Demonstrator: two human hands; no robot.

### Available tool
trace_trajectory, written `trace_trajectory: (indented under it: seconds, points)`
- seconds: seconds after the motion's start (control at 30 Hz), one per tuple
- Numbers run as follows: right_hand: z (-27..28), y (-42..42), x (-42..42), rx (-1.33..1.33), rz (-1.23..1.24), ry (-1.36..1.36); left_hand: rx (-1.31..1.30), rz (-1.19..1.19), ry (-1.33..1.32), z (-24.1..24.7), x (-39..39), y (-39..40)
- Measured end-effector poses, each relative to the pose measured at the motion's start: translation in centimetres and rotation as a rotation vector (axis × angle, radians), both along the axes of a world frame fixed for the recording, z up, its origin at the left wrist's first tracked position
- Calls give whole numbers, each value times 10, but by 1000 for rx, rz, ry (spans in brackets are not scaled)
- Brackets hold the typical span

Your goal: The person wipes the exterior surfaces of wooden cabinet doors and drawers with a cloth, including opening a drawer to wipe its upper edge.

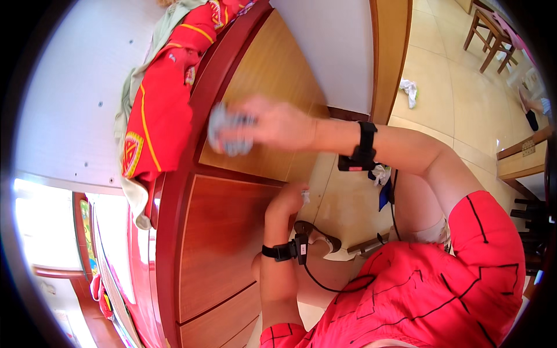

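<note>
My right hand [276,124], blurred, grips a crumpled grey cloth [230,130]. It holds the cloth at the yellowish wood panel [265,65] of a cabinet, near the panel's dark red frame [209,82]. Lower down, my left hand [287,199] is in front of the cabinet, close to a reddish wood panel [222,226]. Its fingers are curled around a small white thing [306,197], too small to name. Each wrist wears a black strap with a small box.
Red and pale green clothes [161,108] hang over the cabinet's top edge. A white cloth [409,92] lies on the tiled floor [435,78]. A wooden stool [491,32] stands at the far right, with part of another person's leg [526,102] below it. Black cables run from my wrists.
</note>
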State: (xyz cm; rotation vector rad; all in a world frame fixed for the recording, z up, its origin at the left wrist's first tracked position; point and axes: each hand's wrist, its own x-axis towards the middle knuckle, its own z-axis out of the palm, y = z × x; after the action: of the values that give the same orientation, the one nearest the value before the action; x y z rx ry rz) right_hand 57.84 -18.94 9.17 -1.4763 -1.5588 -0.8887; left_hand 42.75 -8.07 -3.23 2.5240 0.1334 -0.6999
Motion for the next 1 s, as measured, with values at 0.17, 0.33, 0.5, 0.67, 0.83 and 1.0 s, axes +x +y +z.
trace_trajectory:
  seconds: [0.17, 0.33, 0.5, 0.67, 0.83, 1.0]
  points:
    - [5, 16, 97, 398, -370, 339, 14, -12, -11, -11, 4, 4]
    - [-37, 16, 141, 348, -533, 566, 24, -65, -32, -22, 3, 8]
    - [-144, 32, 127, 183, -552, 1063, -8, -67, -32, -13, -4, 10]
    - [-265, 31, 58, 46, -739, 1191, 29, -34, 70, 6, 12, -1]
    - [-233, 47, -22, 257, -461, 1116, 53, -1, 102, -6, 0, 11]
    - [-169, 29, -14, 364, -228, 900, 66, 69, 197, -9, 2, 3]
